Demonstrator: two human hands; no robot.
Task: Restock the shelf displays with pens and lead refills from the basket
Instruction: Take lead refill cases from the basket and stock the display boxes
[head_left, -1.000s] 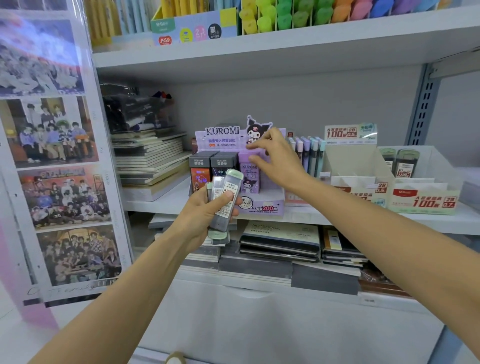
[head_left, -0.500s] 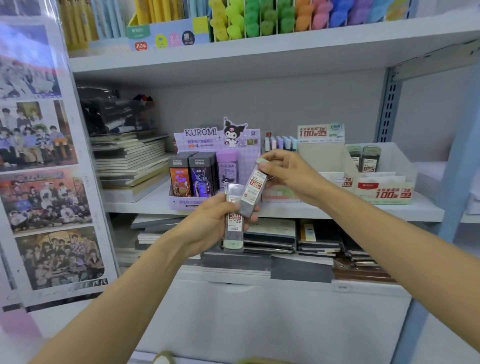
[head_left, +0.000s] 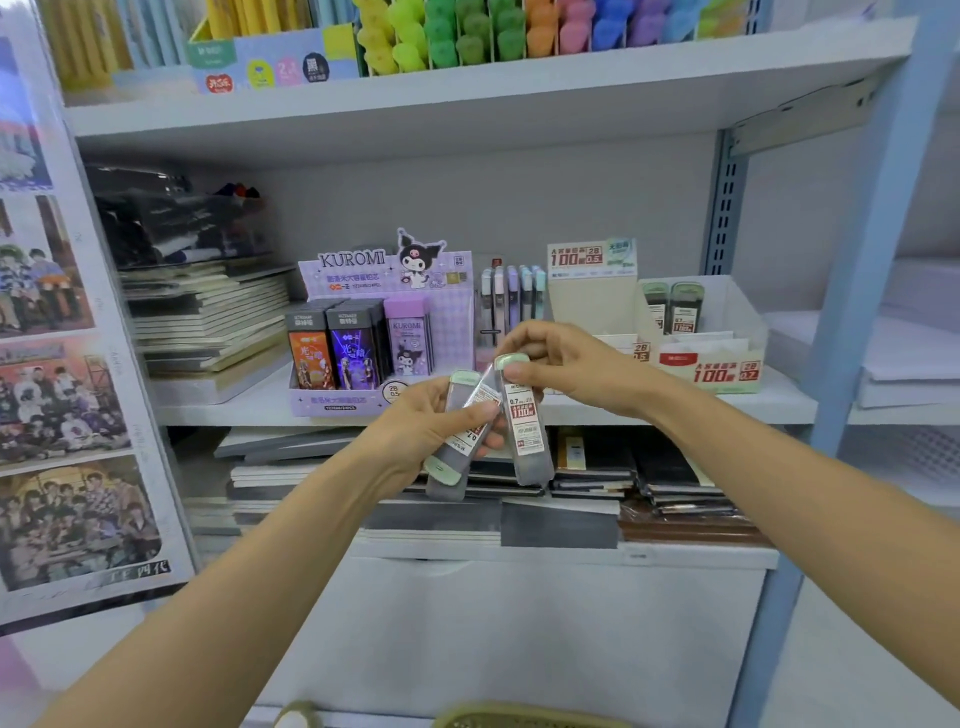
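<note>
My left hand grips a small bunch of grey lead refill cases with pale green caps, in front of the middle shelf. My right hand pinches the green top of one more lead refill case, which hangs upright beside the bunch and touches it. Behind stands the purple Kuromi display holding several refill boxes. To the right, a white refill display box holds two dark cases at its back. The rim of a green basket shows at the bottom edge.
Pastel pens stand between the two displays. Stacked notebooks fill the left of the shelf and the shelf below. Highlighters line the top shelf. A blue upright post rises at right; a poster panel stands at left.
My right hand left the Kuromi display, came to my left hand and drew one refill case out of the bunch; that case now hangs upright. The view shifted slightly left.
</note>
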